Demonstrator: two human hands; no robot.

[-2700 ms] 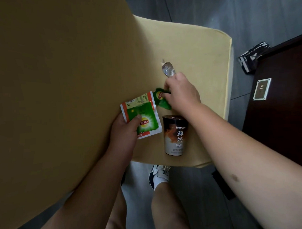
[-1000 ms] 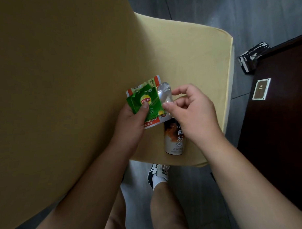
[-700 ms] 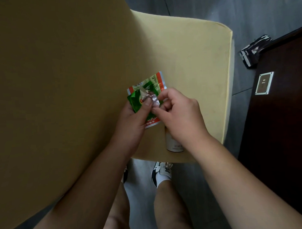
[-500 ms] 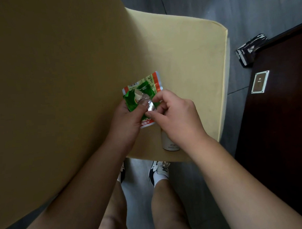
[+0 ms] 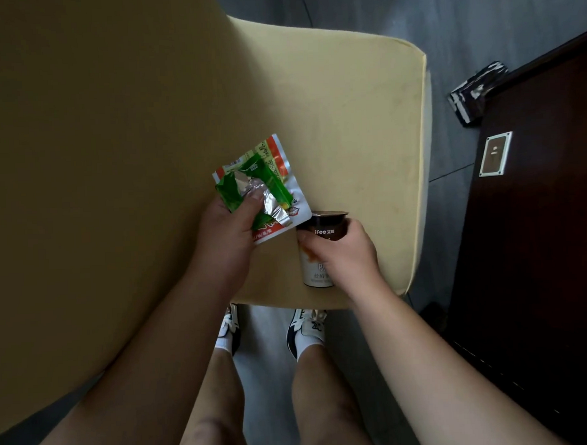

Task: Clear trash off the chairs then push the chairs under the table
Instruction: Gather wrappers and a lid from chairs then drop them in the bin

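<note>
A yellow upholstered chair fills the view, its seat ahead of me and its tall backrest at the left. My left hand pinches a bundle of wrappers above the seat: a green and red Lipton sachet, a smaller green packet and a crumpled piece of silver foil. A brown and white paper cup stands upright near the seat's front edge. My right hand is wrapped around the cup's side.
A dark wooden table stands at the right, with a small metal plate set in its top. A black and white object lies on the grey floor beyond the chair. My legs and shoes are below the seat's front edge.
My right hand passed the silver foil into my left hand's bundle, then dropped down and closed around the paper cup. The left hand still holds the wrappers, tilted a little further left.
</note>
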